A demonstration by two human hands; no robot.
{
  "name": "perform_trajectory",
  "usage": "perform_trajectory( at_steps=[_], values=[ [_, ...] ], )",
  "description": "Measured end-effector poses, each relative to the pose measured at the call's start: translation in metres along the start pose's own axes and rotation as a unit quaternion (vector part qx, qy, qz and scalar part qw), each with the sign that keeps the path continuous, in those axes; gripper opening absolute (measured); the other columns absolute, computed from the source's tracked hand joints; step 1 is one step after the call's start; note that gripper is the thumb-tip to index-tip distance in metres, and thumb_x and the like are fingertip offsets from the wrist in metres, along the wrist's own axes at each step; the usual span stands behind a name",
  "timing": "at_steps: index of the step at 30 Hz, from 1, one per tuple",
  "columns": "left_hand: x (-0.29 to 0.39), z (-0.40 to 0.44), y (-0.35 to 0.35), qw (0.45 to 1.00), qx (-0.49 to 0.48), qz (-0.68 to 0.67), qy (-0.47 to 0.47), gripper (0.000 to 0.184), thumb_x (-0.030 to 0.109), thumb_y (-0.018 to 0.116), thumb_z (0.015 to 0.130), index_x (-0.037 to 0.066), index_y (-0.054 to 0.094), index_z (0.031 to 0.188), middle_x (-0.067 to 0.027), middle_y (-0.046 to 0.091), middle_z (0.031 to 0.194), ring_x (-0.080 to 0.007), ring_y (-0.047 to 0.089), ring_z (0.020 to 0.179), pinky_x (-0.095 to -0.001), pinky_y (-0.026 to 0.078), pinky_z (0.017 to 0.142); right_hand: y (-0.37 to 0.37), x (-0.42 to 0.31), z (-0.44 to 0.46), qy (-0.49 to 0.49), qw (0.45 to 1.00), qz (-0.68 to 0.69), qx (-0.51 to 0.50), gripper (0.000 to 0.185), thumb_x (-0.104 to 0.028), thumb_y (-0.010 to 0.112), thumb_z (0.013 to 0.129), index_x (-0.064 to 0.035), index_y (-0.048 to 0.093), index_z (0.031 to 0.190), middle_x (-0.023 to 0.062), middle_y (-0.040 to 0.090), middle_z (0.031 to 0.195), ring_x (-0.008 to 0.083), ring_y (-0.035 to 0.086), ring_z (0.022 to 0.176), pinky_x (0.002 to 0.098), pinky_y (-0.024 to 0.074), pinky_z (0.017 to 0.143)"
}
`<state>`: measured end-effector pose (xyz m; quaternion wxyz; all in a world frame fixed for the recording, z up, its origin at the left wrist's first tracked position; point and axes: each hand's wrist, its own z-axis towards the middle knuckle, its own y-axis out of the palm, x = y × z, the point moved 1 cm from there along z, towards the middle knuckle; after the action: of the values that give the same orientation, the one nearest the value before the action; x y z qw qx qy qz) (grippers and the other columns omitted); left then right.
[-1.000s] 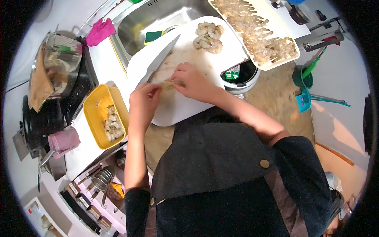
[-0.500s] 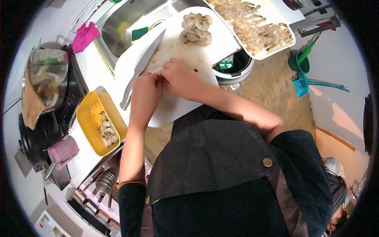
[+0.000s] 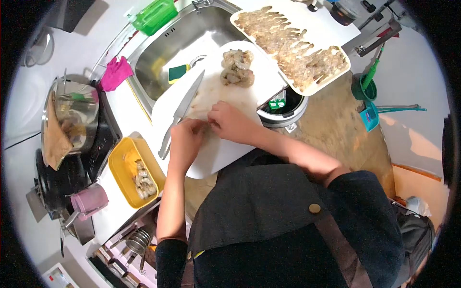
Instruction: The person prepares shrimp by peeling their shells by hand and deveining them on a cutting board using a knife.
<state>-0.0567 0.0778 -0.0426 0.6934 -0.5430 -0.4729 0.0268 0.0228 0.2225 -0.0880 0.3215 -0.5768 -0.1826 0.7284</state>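
Over the white cutting board (image 3: 218,156), my left hand (image 3: 186,140) has its fingers pinched, just right of the knife handle. My right hand (image 3: 230,124) is close beside it with curled fingers. Whatever lies between the fingertips is too small and hidden to make out. The knife (image 3: 188,99) rests on the board's left side, blade pointing up toward the sink. A pile of shrimp (image 3: 237,68) lies at the board's far end. Several peeled shrimp (image 3: 144,181) sit in the yellow container (image 3: 116,165) to the left.
A cream tray (image 3: 313,89) full of shrimp stands at the upper right, above a bin (image 3: 297,114). The sink (image 3: 149,60) holds a sponge (image 3: 178,73). Pink cloth (image 3: 115,74) hangs at its left edge. A lidded pot (image 3: 77,120) is on the stove at left.
The view has shifted, so the scene sits lower than half a second ago. My hands, touching then, now show a small gap. The shrimp pile and knife remain on the board.
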Motion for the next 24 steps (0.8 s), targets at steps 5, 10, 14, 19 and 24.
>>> perform_trajectory(
  at_steps=[5,10,14,19,24],
  values=[
    [0.005,0.006,0.004,0.998,-0.02,0.031,0.05,0.015,0.002,0.065,0.078,0.0,0.071,0.092,-0.0188,0.068,0.085,-0.0335,0.066,0.077,-0.0374,0.052,0.072,0.003,-0.004,0.001,0.0,1.0,-0.023,0.01,0.011,-0.008,0.058,0.074,0.0008,0.064,0.075,0.0177,0.06,0.086,0.0338,0.055,0.089,0.043,0.0471,0.081],
    [0.01,0.011,0.008,0.995,-0.034,0.085,0.036,0.014,0.005,0.064,0.079,-0.001,0.071,0.09,-0.0189,0.067,0.084,-0.0341,0.066,0.078,-0.0384,0.052,0.073,0.013,0.002,0.0,-0.024,0.996,-0.067,0.054,0.006,-0.005,0.062,0.07,-0.0018,0.062,0.076,0.015,0.057,0.083,0.0325,0.054,0.087,0.0414,0.0465,0.077],
    [0.005,0.007,0.003,0.999,-0.045,0.017,-0.019,0.014,0.009,0.066,0.082,0.001,0.072,0.092,-0.018,0.069,0.086,-0.0275,0.069,0.077,-0.0349,0.053,0.072,0.007,0.0,0.003,0.001,0.997,-0.074,0.014,0.01,-0.006,0.065,0.071,-0.0032,0.062,0.08,0.0133,0.056,0.083,0.0316,0.054,0.087,0.0411,0.0464,0.076],
    [-0.01,-0.001,-0.007,0.996,-0.011,-0.04,-0.075,0.015,0.008,0.065,0.081,0.0,0.073,0.092,-0.0183,0.068,0.084,-0.0285,0.067,0.073,-0.0348,0.052,0.07,0.003,-0.006,0.014,-0.023,0.998,-0.056,-0.032,0.005,-0.006,0.064,0.073,-0.0037,0.064,0.078,0.0125,0.057,0.085,0.0312,0.054,0.088,0.0406,0.0469,0.077],
    [0.0,-0.002,-0.007,0.999,-0.001,0.025,-0.033,0.014,0.007,0.063,0.08,0.0,0.072,0.089,-0.0196,0.065,0.081,-0.0333,0.064,0.074,-0.0387,0.05,0.071,0.02,-0.009,0.024,-0.042,0.994,-0.087,-0.059,0.003,-0.006,0.063,0.073,-0.004,0.064,0.075,0.0116,0.058,0.086,0.0302,0.054,0.09,0.0398,0.0472,0.077]
  ],
)
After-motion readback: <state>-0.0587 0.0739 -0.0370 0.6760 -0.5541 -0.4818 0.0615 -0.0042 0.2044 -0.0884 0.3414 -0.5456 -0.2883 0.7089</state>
